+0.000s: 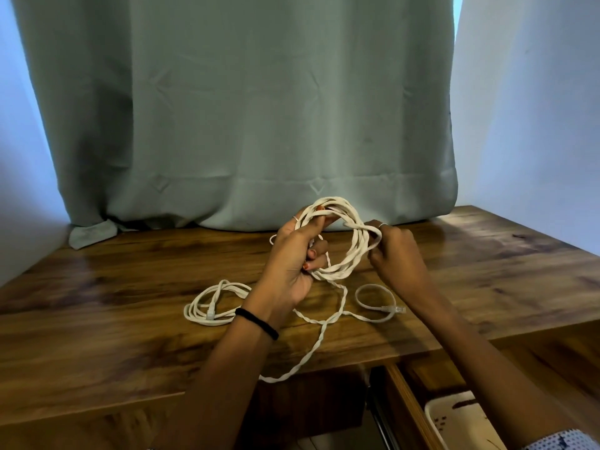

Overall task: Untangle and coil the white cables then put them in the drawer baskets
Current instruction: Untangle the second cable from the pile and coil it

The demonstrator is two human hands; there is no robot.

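Observation:
Above the wooden table I hold a coil of twisted white cable. My left hand grips the coil's left side, fingers through the loop. At the coil's right side, my right hand pinches a strand. The cable's loose tail runs down across the table and hangs over the front edge. A second white cable, loosely coiled with a clear plug, lies on the table at the left. A small loop ending in another plug lies at the right.
A green curtain hangs behind the table and touches its back edge. An open drawer at the lower right holds a white basket, partly hidden by my right forearm.

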